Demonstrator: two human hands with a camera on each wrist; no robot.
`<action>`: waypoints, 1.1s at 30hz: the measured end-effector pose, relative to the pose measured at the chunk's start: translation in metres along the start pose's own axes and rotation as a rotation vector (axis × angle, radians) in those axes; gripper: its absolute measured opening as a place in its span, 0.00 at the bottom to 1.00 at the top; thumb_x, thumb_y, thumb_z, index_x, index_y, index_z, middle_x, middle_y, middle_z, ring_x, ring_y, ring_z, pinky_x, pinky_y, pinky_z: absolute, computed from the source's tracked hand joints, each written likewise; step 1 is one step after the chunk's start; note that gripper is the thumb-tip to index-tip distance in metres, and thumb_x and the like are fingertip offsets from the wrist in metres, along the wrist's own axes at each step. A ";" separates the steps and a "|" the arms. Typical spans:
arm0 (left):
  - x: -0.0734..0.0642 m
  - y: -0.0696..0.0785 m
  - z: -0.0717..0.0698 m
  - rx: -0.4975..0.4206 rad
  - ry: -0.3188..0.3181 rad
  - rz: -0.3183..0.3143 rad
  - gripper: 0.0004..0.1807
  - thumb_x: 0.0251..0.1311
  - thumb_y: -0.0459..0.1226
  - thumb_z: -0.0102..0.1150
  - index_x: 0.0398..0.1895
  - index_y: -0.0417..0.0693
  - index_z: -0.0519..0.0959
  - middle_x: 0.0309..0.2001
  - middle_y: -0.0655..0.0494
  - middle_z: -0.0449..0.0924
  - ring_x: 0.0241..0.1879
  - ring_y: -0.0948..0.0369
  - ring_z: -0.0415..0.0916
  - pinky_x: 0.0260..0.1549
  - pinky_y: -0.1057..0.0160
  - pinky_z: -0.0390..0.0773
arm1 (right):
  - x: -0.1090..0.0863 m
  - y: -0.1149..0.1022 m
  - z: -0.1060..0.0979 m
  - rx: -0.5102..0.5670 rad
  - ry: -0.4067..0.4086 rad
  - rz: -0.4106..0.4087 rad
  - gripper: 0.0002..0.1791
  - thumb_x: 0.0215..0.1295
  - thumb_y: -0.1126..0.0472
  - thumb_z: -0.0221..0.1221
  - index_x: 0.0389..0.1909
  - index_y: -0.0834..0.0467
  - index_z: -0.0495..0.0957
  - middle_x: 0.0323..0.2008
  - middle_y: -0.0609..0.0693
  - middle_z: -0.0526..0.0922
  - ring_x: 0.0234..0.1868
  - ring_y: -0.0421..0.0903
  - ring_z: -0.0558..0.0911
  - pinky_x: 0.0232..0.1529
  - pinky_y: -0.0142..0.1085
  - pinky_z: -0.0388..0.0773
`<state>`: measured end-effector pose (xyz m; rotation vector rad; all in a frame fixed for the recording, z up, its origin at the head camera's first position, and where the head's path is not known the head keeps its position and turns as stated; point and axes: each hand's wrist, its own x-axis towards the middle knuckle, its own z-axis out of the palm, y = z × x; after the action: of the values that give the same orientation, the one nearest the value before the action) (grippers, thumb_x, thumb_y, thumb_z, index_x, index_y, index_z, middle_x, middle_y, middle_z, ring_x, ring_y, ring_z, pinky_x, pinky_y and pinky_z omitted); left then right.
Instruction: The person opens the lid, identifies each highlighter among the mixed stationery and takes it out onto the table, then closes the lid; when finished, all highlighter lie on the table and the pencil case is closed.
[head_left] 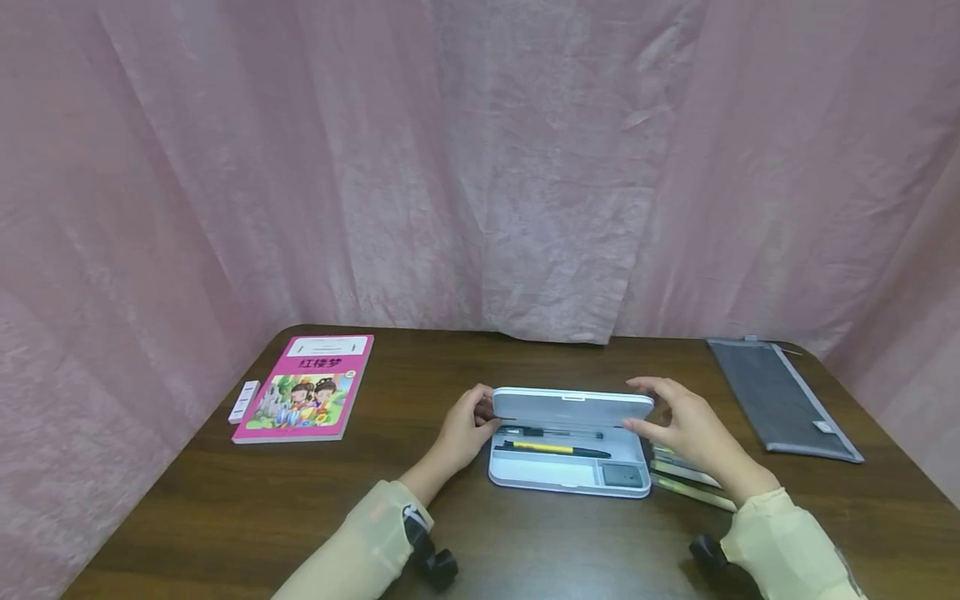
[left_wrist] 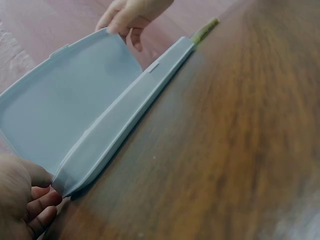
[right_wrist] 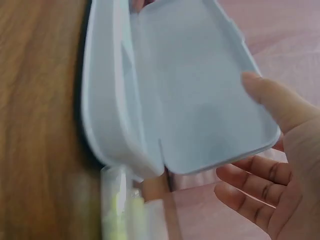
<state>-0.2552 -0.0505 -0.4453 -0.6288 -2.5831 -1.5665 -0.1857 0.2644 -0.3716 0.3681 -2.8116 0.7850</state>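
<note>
A pale blue-white pencil case point(head_left: 540, 473) lies on the table with its lid point(head_left: 573, 408) raised. Inside are a dark pen with a clear barrel point(head_left: 555, 432), a yellow and black pen point(head_left: 551, 448) and a dark grey block point(head_left: 622, 475) in the right-hand compartment. My left hand point(head_left: 462, 429) holds the case's left end, its thumb point(left_wrist: 37, 175) at the corner. At the other side, my right hand point(head_left: 690, 425) grips the lid by its right end, with the thumb point(right_wrist: 265, 92) on the inner face and the other fingers behind it.
Several yellow-green and clear sticks point(head_left: 693, 493) lie beside the case, partly under my right hand. A pink picture-cover book point(head_left: 352, 400) is at the left, beside a small white box point(head_left: 243, 402). The grey zip pouch point(head_left: 780, 400) lies at the right back, before a pink curtain point(head_left: 555, 183).
</note>
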 end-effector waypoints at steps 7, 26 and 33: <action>0.001 0.002 0.002 -0.005 0.011 0.014 0.14 0.57 0.24 0.60 0.44 0.46 0.74 0.44 0.48 0.78 0.44 0.55 0.78 0.39 0.71 0.77 | 0.005 -0.011 -0.008 0.043 -0.003 0.000 0.28 0.66 0.47 0.58 0.60 0.60 0.71 0.51 0.58 0.79 0.48 0.53 0.80 0.46 0.49 0.79; 0.000 0.008 0.004 0.021 0.024 0.008 0.12 0.56 0.25 0.61 0.40 0.46 0.73 0.42 0.48 0.77 0.40 0.57 0.78 0.38 0.69 0.77 | 0.006 -0.013 -0.012 0.069 -0.044 0.031 0.25 0.65 0.45 0.59 0.54 0.58 0.76 0.47 0.55 0.81 0.41 0.45 0.79 0.38 0.36 0.77; -0.002 -0.002 0.000 0.065 0.010 0.003 0.13 0.56 0.26 0.63 0.41 0.48 0.76 0.42 0.51 0.76 0.39 0.59 0.77 0.38 0.69 0.77 | 0.002 -0.013 0.001 0.056 -0.040 -0.001 0.21 0.65 0.47 0.59 0.52 0.58 0.78 0.44 0.52 0.81 0.41 0.43 0.80 0.40 0.35 0.78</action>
<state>-0.2538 -0.0520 -0.4473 -0.6171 -2.6131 -1.4746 -0.1842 0.2527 -0.3651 0.3981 -2.8311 0.8677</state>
